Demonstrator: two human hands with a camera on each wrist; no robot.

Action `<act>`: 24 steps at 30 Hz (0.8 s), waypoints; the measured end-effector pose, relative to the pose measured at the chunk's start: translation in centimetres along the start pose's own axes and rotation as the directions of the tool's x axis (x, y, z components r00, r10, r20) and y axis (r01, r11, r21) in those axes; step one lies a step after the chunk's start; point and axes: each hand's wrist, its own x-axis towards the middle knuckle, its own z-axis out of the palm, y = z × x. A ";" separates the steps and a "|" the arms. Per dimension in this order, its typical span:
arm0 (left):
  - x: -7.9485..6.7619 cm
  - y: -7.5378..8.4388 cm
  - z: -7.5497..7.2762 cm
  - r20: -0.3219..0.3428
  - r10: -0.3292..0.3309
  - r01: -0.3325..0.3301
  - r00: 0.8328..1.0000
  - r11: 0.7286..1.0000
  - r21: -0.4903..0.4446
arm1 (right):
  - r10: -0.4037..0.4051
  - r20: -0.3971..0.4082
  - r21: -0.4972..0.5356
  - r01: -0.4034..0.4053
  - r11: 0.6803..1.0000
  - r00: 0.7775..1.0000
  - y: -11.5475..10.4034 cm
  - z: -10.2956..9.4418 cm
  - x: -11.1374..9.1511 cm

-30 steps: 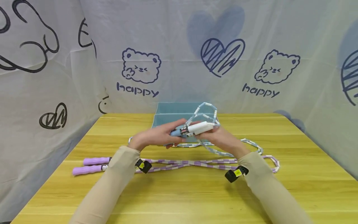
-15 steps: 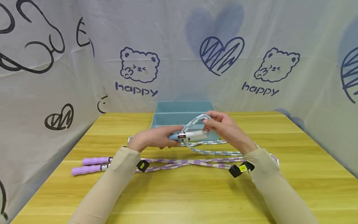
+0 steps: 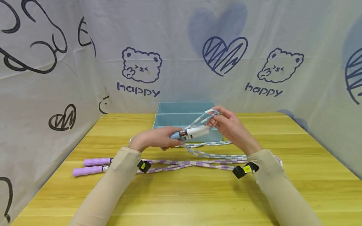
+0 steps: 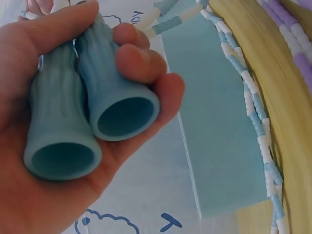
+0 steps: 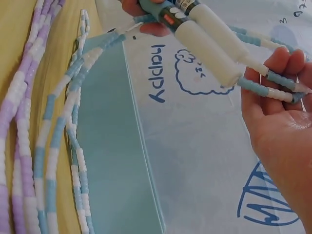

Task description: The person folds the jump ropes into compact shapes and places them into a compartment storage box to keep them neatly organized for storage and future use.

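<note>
In the head view my left hand (image 3: 156, 137) is raised over the middle of the table, gripping both handles of a blue-and-white beaded jump rope (image 3: 195, 133). Its blue grips (image 4: 117, 92) lie side by side in my palm, hollow ends facing the left wrist camera. The white handle ends (image 5: 209, 53) point toward my right hand (image 3: 233, 127), whose fingers and thumb pinch the beaded cord (image 5: 263, 90) just beyond them. A loop of cord runs back from there toward my left hand, and more of the rope hangs down and lies on the table.
A light blue open box (image 3: 165, 121) stands behind my hands, against the printed cloth backdrop (image 3: 181, 62). Nearer me, a purple-and-white beaded jump rope (image 3: 195, 164) stretches across the wooden table (image 3: 181, 194), its two purple handles (image 3: 90, 171) at left.
My right hand has left the white handle ends and moved up and right, now pinching the cord. A tall loop has been drawn lower. My left hand keeps the handles nearly in place.
</note>
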 end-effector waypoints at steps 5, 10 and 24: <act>-0.1 0.2 -0.3 -0.064 0.000 0.002 0.998 0.999 0.042 | 0.000 -0.061 -0.036 -0.002 0.999 0.998 0.0 -0.6 0.0; -0.1 0.4 -0.5 -0.152 0.066 -0.035 0.986 0.980 0.197 | 0.001 -0.107 -0.104 -0.013 0.994 0.994 0.0 -1.2 0.2; 0.0 0.3 -0.3 -0.101 0.018 -0.003 0.995 0.989 0.147 | -0.061 -0.075 0.214 0.076 0.974 0.995 0.2 -1.2 0.1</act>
